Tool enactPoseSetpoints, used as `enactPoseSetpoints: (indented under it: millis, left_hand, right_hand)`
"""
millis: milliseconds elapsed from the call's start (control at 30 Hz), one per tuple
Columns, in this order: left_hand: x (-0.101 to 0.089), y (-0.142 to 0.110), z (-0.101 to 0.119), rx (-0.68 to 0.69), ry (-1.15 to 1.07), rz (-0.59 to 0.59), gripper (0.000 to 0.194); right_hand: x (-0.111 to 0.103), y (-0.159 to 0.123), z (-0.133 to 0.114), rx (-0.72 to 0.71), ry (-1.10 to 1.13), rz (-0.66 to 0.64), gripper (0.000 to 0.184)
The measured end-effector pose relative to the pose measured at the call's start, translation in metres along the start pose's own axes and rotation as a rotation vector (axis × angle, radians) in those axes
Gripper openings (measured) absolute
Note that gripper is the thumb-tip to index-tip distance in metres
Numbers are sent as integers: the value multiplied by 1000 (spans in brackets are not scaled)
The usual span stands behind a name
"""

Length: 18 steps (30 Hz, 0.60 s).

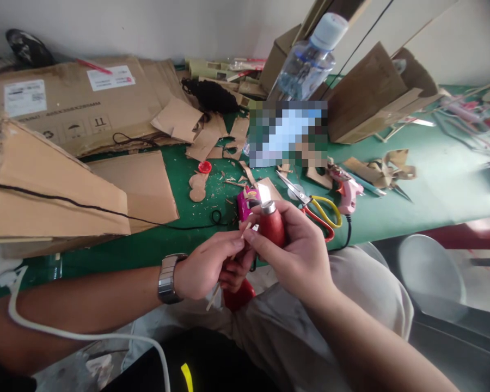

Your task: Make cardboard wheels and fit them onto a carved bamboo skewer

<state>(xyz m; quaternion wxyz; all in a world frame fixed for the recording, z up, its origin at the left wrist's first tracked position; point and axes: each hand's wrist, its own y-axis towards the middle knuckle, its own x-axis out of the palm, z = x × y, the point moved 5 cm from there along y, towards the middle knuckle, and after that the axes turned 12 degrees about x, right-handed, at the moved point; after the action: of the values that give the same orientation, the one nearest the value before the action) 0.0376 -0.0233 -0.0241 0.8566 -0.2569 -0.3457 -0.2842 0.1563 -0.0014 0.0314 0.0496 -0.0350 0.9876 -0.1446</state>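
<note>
Near the table's front edge, my left hand [212, 258], with a metal watch on the wrist, is closed on a thin wooden stick [213, 298]. The stick's other end pokes out by my fingertips. My right hand [298, 247] is wrapped round a red-handled tool [273, 226] with a silver metal end pointing up; its working part is hidden. My right thumb meets the stick's upper end beside my left fingers. Below my hands shows a red piece [239, 295]; whether it belongs to the tool I cannot tell. A magenta object [245, 204] lies just beyond my hands.
Scissors [306, 198] with yellow and red handles and a pink glue gun [348, 190] lie on the green table [424, 196]. Cardboard scraps [212, 136] are scattered behind. Cardboard panels [65, 185] stand at left, a water bottle [306, 65] at back, a cardboard box [375, 95] right.
</note>
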Motion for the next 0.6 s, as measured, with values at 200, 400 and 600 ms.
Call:
enactPoseSetpoints:
  millis: [200,400,600]
  left_hand:
    - [4,-5,-5,0,46,-77,46]
    - [7,-8,-8,9,70,-226,58]
    - [1,-3,-10,94,87,-67,48]
  right_hand:
    - [-12,3,-2,-21,75,98,20]
    - [-16,5,-4,-33,24,130,22]
    - [-9,4,-2,1,17,66,24]
